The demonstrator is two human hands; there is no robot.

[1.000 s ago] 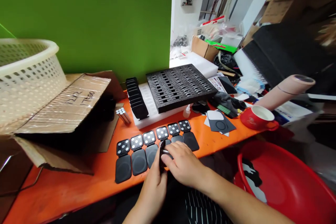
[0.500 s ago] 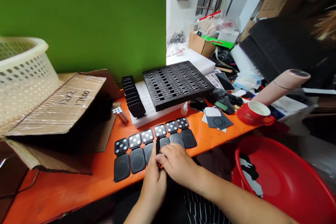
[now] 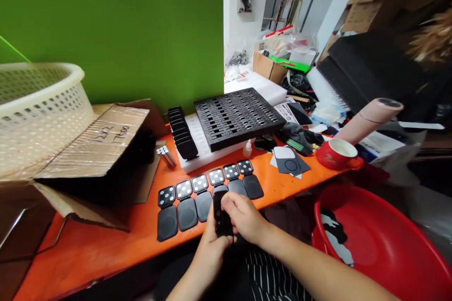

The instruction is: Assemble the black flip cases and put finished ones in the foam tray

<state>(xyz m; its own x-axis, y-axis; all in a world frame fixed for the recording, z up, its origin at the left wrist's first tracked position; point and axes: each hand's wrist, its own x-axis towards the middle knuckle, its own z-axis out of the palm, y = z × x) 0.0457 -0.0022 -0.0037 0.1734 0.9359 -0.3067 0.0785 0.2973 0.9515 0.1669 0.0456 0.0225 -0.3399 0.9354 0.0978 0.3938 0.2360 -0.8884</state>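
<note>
My left hand [image 3: 211, 240] is closed around a flat black folding piece [image 3: 221, 221], held near the table's front edge with its dark face towards me. My right hand [image 3: 247, 218] grips the same piece from the right, thumb pressed on its upper face. Just beyond lies a row of several opened black pieces: square upper parts [image 3: 183, 189] dotted with silver discs, joined to plain rounded lower panels [image 3: 167, 223]. My hands partly cover the middle panels. Behind the row are a bundle of coppery rods [image 3: 165, 156] with silvery ends and a small white dropper bottle [image 3: 247, 148].
A slotted black foam tray [image 3: 243, 117] and a line of upright black pieces [image 3: 182, 134] rest on white foam. An open cardboard box [image 3: 95, 141] and white basket [image 3: 45, 117] stand left. A red mug [image 3: 335, 154], pink bottle [image 3: 370, 121] and red basin [image 3: 388, 240] are right.
The black piece was edge-on and has turned so its face shows. My right thumb has shifted onto it. The row on the table is unchanged; the camera view has moved slightly.
</note>
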